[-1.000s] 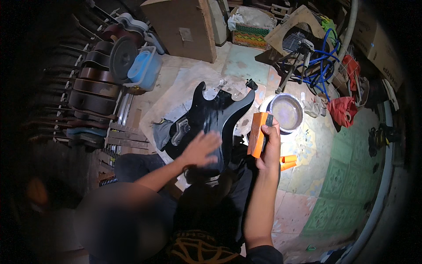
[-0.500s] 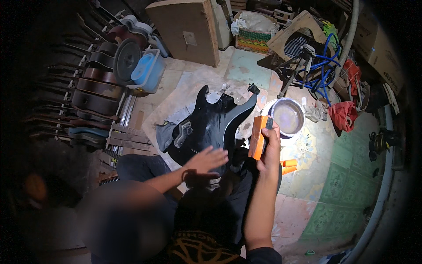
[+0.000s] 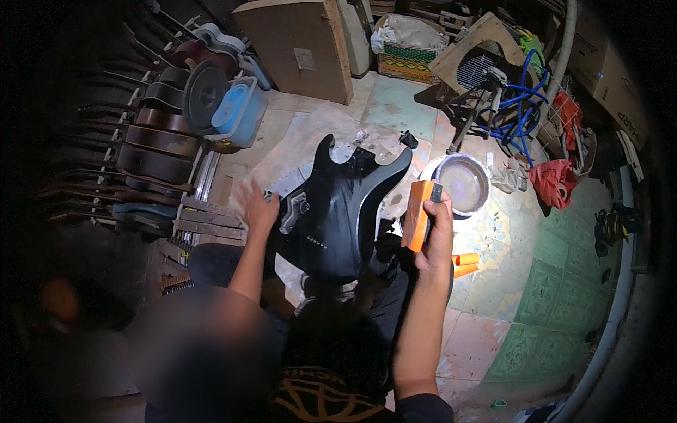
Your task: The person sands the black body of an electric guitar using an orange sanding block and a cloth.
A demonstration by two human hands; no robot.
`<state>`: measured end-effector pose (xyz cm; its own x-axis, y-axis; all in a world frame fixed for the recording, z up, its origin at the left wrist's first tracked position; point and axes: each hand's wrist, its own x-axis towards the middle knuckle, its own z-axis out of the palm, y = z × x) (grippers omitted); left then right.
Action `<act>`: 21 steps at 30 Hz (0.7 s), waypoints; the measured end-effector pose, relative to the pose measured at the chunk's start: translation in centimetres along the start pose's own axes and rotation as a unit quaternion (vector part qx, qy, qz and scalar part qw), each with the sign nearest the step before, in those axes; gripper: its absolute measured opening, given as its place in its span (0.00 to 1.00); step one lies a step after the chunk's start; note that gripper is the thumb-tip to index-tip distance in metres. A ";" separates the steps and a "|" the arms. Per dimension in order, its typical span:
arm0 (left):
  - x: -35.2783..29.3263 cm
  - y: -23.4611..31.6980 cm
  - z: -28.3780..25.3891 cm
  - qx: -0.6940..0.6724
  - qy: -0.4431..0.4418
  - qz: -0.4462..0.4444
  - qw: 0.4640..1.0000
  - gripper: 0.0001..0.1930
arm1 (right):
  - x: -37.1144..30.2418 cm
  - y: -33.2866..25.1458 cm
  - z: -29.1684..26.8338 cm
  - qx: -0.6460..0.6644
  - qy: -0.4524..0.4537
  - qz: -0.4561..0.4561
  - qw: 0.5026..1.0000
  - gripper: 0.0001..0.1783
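A black electric guitar body lies in front of me on a pale sheet, its two horns pointing away and its routed cavity on the left. My left hand is at the body's left edge with its fingers spread, somewhat blurred by motion. Raised beside the body's right side, my right hand grips a sanding block, dark with orange sandpaper on its face. A round whitish basin stands just beyond that hand.
Orange sandpaper pieces lie on the tiled floor at the right. Several guitars hang in a row at the left, near a blue plastic tub. Blue hose coils around a stand at the far right. A wooden panel leans at the back.
My left hand has moved left and away from the body's lower face to its left edge. The grey cloth there is no longer visible. My right hand has barely shifted, still holding the sanding block.
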<state>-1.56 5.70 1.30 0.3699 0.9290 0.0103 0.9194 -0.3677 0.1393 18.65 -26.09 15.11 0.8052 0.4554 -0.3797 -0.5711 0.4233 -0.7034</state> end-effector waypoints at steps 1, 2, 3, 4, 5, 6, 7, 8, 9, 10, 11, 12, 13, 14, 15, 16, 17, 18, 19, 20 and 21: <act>-1.6 -1.4 0.3 -0.037 -0.030 -0.059 0.997 0.40 | 0.1 0.1 -0.2 0.005 -0.004 -0.004 1.000 0.28; -2.8 -2.7 0.5 -0.073 -0.059 -0.119 0.988 0.39 | 0.1 0.1 -0.4 0.010 -0.009 -0.006 1.000 0.28; -2.7 -5.4 1.0 -0.159 -0.088 -0.123 0.976 0.37 | 0.1 0.3 -0.4 0.013 -0.023 0.003 1.000 0.28; -2.1 -9.3 1.9 -0.243 -0.114 -0.128 0.955 0.35 | 0.1 0.8 0.0 0.008 -0.030 0.002 1.000 0.26; -2.1 -12.2 2.4 -0.326 -0.142 -0.134 0.925 0.33 | 0.2 1.8 0.5 -0.002 -0.035 0.003 0.999 0.23; -2.4 -12.3 2.3 -0.298 -0.060 -0.102 0.947 0.30 | 0.2 1.9 0.6 -0.014 -0.036 -0.007 0.999 0.21; -2.5 -12.5 2.0 -0.266 0.023 -0.070 0.961 0.28 | 0.1 1.8 1.1 -0.010 -0.036 -0.005 0.999 0.21; -2.6 -12.7 1.7 -0.230 0.106 -0.037 0.967 0.26 | 0.0 1.9 1.3 -0.006 -0.041 0.005 0.999 0.23; -4.1 -7.6 -0.6 -0.228 0.126 -0.024 0.965 0.25 | 0.1 1.1 0.3 -0.013 -0.031 0.000 0.999 0.25; -5.2 -5.1 -2.9 -0.215 0.102 0.001 0.971 0.25 | 0.0 0.8 0.2 -0.010 -0.031 0.004 0.999 0.28; -6.4 -3.6 -4.6 -0.200 0.079 0.025 0.976 0.25 | 0.0 0.6 0.2 -0.014 -0.027 -0.002 1.000 0.28; -7.7 -2.3 -5.8 -0.184 0.056 0.049 0.980 0.25 | 0.0 0.6 0.2 -0.016 -0.024 -0.007 1.000 0.28; -9.5 -0.8 -6.6 -0.165 0.000 0.102 0.981 0.26 | 0.1 0.5 0.1 -0.020 -0.020 -0.011 1.000 0.29; -11.5 0.2 -6.8 -0.142 -0.055 0.153 0.976 0.27 | -0.1 0.4 0.2 -0.021 -0.019 -0.007 1.000 0.29; -13.1 0.0 -6.0 -0.150 -0.059 0.251 0.954 0.29 | -0.4 0.5 0.8 -0.019 -0.023 0.003 1.000 0.29; -14.5 -0.1 -4.5 -0.158 -0.065 0.348 0.922 0.31 | -0.6 0.4 1.2 -0.020 -0.026 0.010 0.999 0.29; -15.9 0.3 -2.4 -0.106 -0.060 0.404 0.907 0.32 | -0.8 0.2 1.5 -0.017 -0.028 0.016 0.999 0.29; -16.8 0.9 -0.7 -0.054 -0.057 0.457 0.886 0.34 | -0.9 0.3 1.6 -0.016 -0.029 0.024 0.999 0.29; -16.7 2.7 -0.5 -0.055 -0.068 0.462 0.882 0.34 | -0.8 -0.1 1.3 -0.018 -0.025 0.025 0.999 0.30; -15.9 4.6 -0.4 -0.056 -0.079 0.467 0.879 0.33 | -0.5 0.0 0.9 -0.014 -0.022 0.014 1.000 0.30; -14.9 6.7 -0.3 -0.058 -0.092 0.474 0.874 0.33 | -0.2 0.1 0.4 -0.012 -0.016 0.003 1.000 0.30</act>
<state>-0.91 -10.61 2.35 0.9829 0.1834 0.0178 0.1730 -0.9515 0.2542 18.33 -25.86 15.32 0.7965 0.4822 -0.3648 -0.5711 0.4020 -0.7157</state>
